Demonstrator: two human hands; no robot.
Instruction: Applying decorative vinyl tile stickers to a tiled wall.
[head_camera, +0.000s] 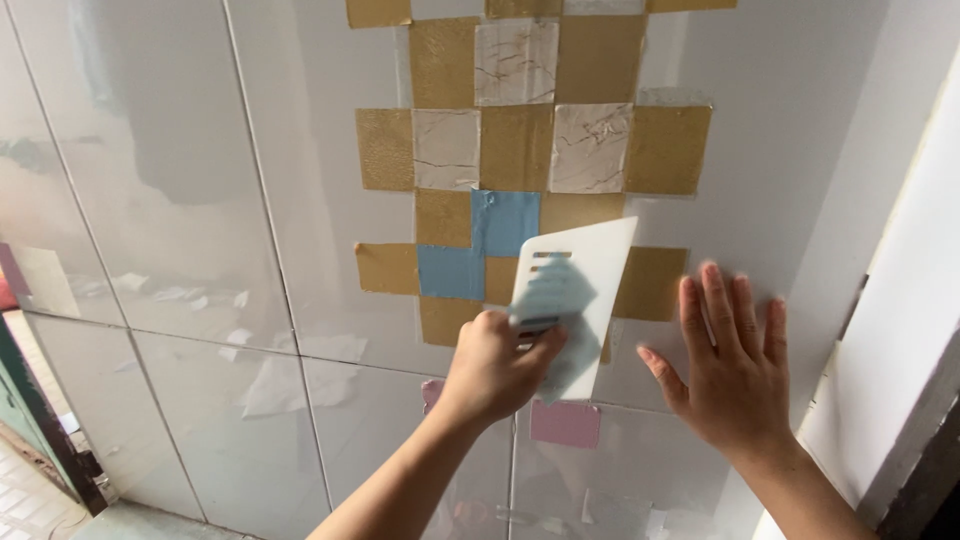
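A: Item one, nearest the lens: the left hand (495, 365), fist closed around the lower end of a white plastic scraper (578, 300) (flat, slotted near the grip, with a pale blue sticker sheet behind it). The blade leans up and to the right against the glossy white wall tiles (190, 250).

B: Item two: the right hand (735, 360), open, fingers spread, palm pressed flat on the wall just right of the scraper. It holds nothing.

A: Item three: a checker patch of square stickers above the hands: gold squares (517, 147), marbled white squares (590, 147), two blue squares (452, 272). The scraper's top edge overlaps the patch's lower rows.

B: Item four: a pink square (565, 423) lower down, below the scraper, and apart from the patch.

A: Risk note: on so slick a tile the sheet under the blade could slide or crease if the scraper is pushed at an angle; air could be trapped beneath it.

B: Second risk: the blade's corner might catch and lift an adjoining gold edge.
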